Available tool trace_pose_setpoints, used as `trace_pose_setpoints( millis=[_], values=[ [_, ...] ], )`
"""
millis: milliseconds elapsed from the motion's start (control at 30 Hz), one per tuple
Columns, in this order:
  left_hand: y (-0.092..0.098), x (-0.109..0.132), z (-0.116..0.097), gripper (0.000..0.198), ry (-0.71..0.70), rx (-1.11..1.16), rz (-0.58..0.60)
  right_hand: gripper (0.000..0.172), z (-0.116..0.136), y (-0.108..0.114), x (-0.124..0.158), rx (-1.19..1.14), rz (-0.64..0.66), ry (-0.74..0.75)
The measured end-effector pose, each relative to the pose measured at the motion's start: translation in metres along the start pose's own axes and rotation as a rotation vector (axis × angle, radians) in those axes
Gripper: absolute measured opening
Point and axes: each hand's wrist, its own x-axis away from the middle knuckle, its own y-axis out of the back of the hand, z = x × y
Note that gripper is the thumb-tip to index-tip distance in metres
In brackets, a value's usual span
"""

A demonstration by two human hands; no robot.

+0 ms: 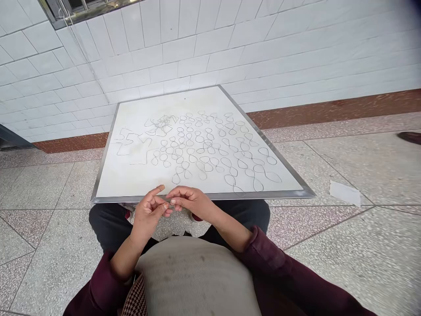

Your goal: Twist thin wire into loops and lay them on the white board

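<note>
My left hand [149, 213] and my right hand [189, 202] meet in front of the table's near edge, above my lap. Both pinch a thin dark wire between thumb and fingers; little of it shows, and its shape is mostly hidden. On the white tabletop [131, 184] beyond lie many dark wires bent into figure-eight loops [230, 175], spread over the middle and right. A tangled heap of wires [161, 125] sits toward the back left. Nearer the left edge lie several loose angular wires [140, 163].
A grey metal rim [279, 194] edges the table, which stands near a white tiled wall [184, 57]. Speckled tiles cover the floor [42, 188]. A white paper-like strip [344, 193] lies on the floor at right. A dark shoe-like shape [409, 137] shows at the far right.
</note>
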Motion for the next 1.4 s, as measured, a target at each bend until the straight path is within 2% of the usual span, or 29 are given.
trace_pose_setpoints(
  millis=[167,300,467,533,700,867,1100,1267,1400],
  values=[
    [0.001,0.003,0.002,0.057,-0.008,0.019,-0.002,0.019,-0.001,-0.01,0.002,0.138,-0.128,0.113],
    [0.003,0.002,0.003,0.056,0.006,0.016,-0.036,0.014,0.0,-0.016,0.005,0.315,-0.167,0.211],
    [0.005,-0.001,0.005,0.056,0.011,-0.031,-0.08,0.012,-0.001,-0.023,0.007,0.501,-0.243,0.246],
    [0.006,-0.001,0.006,0.06,-0.008,-0.043,-0.089,0.011,0.0,-0.025,0.006,0.451,-0.243,0.213],
    [0.007,-0.002,0.006,0.071,-0.045,-0.048,-0.065,0.021,0.006,-0.018,0.001,0.158,-0.155,0.075],
    [0.007,-0.003,0.008,0.065,-0.066,-0.073,-0.048,0.027,0.006,-0.014,-0.002,-0.069,-0.083,-0.03],
    [0.006,0.0,0.012,0.053,-0.128,-0.133,-0.053,0.028,0.002,-0.024,-0.002,-0.347,-0.139,-0.159],
    [0.002,0.004,0.015,0.05,-0.147,-0.173,-0.061,0.029,-0.002,-0.027,-0.003,-0.48,-0.177,-0.16],
    [0.002,0.001,0.011,0.058,-0.109,-0.083,-0.089,0.03,0.002,-0.026,-0.002,-0.505,-0.16,-0.13]
  ],
)
